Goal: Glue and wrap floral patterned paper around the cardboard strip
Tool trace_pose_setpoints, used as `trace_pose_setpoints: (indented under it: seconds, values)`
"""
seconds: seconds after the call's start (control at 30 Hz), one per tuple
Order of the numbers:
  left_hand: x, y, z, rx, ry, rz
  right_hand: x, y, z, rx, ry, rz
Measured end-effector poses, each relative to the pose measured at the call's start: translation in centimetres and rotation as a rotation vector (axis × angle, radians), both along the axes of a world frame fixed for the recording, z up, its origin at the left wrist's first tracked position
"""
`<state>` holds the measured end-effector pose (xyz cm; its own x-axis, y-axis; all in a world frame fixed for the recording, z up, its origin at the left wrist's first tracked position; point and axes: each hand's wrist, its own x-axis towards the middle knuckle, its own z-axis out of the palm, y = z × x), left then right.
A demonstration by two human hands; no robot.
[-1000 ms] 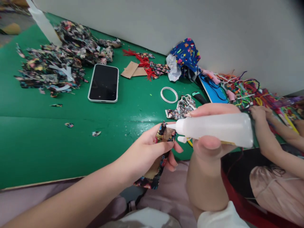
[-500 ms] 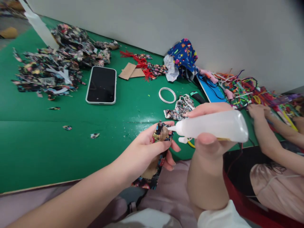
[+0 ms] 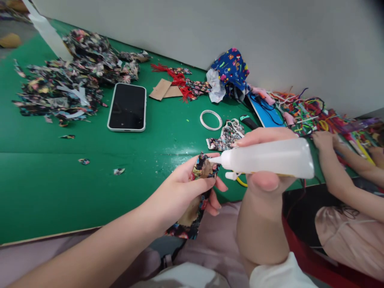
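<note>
My left hand [image 3: 186, 182] grips a strip of brown cardboard edged with dark floral fabric [image 3: 189, 214], thumb on top and fingers curled underneath. The strip slants down past the table's front edge over my lap. In my right hand [image 3: 265, 180] lies a translucent white squeeze bottle [image 3: 270, 159], tilted nearly level. Its thin nozzle points left and meets the upper end of the strip. A small white cap hangs below the nozzle by the bottle's neck. Behind the bottle a floral fabric piece [image 3: 226, 138] rests on the green table [image 3: 75, 196].
A phone [image 3: 127, 107] lies left of centre, beside a heap of floral scraps [image 3: 60, 88] and another white bottle [image 3: 51, 36]. Further right are a tape ring [image 3: 211, 111], blue patterned cloth [image 3: 231, 68] and tangled colourful cords [image 3: 309, 108]. Another person's hands [image 3: 325, 142] work at the right.
The nozzle has shifted slightly left along the upper end of the strip. My left hand and the strip stay almost in place.
</note>
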<state>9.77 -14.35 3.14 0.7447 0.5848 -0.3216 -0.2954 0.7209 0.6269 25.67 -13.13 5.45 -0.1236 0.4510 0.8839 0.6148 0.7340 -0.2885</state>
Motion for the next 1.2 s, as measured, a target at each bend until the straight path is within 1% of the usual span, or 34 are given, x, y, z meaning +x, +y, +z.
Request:
trace_pose_setpoints:
  seconds: [0.13,0.23,0.3,0.43,0.6,0.67,0.8,0.87,0.97,1.03,1.13,1.2]
  values:
    - [0.0,-0.1,0.0,-0.018,-0.01,0.018,0.1,0.0,0.0,-0.077,0.031,0.101]
    - [0.0,-0.1,0.0,-0.032,0.004,0.029,0.3,0.0,-0.1,-0.037,0.185,0.149]
    - [0.0,0.0,0.0,-0.033,0.005,0.032,0.3,0.0,-0.2,-0.033,0.235,0.178]
    - [0.0,0.1,-0.2,-0.034,-0.02,0.024,0.3,0.0,-0.3,-0.109,0.128,0.194]
    - [-0.1,0.0,0.0,-0.017,0.018,0.047,0.5,0.0,-0.4,-0.069,0.255,0.172]
    - [-0.2,0.0,0.1,-0.019,0.008,0.041,0.6,-0.2,-0.2,-0.087,0.228,0.162]
    - [-0.2,0.1,0.2,-0.045,-0.01,0.03,0.7,-0.4,0.3,-0.203,0.117,0.202]
    - [-0.3,0.2,0.3,-0.048,-0.004,0.041,0.7,-0.3,0.3,-0.182,0.116,0.176]
    - [-0.3,0.1,0.2,-0.04,-0.007,0.05,0.4,-0.3,0.3,-0.083,0.152,0.144]
    - [-0.3,0.0,0.2,-0.034,-0.012,0.05,0.2,-0.3,0.4,-0.109,0.14,0.151]
    - [-0.3,0.0,0.2,-0.035,-0.023,0.051,-0.1,-0.5,0.6,-0.185,0.069,0.115]
    - [-0.3,0.0,0.3,-0.04,-0.016,0.057,0.0,-0.5,0.7,-0.168,0.049,0.09]
